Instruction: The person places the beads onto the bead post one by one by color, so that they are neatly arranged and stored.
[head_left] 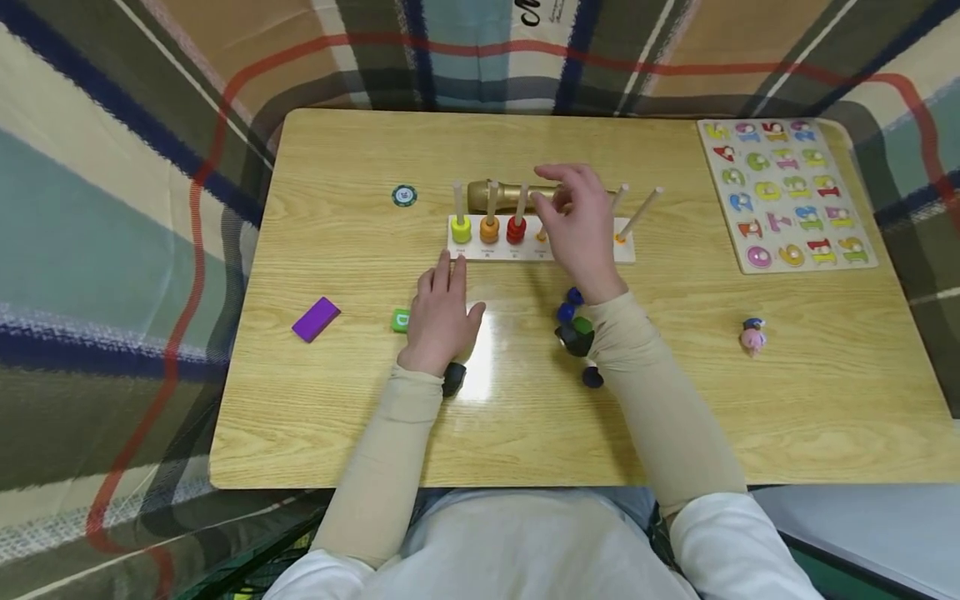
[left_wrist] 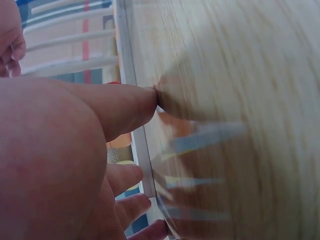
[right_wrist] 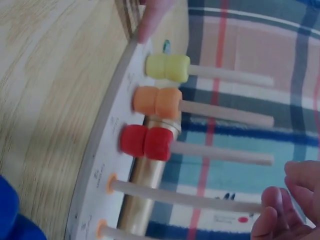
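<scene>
Fingers of the left hand [head_left: 442, 315] lie flat, one fingertip touching the peg board [head_left: 540, 243] near the desk's far edge, seemingly steadying it. The right hand [head_left: 579, 223] hovers loosely curled over the bare pegs, gripping nothing I can see. Only the right wrist view shows yellow, orange and red beads [right_wrist: 146, 142] in pairs.

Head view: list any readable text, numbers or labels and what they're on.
Number puzzle board: coloured digits, a red "4", "7" and "11" can be made out; the rest too blurred to be sure.
Peg rack base: small printed labels under the pegs, too small to read.
Cloth at the top edge: cut-off black lettering, unreadable.
Green block: pale mark, unclear.
Round token: unreadable.
</scene>
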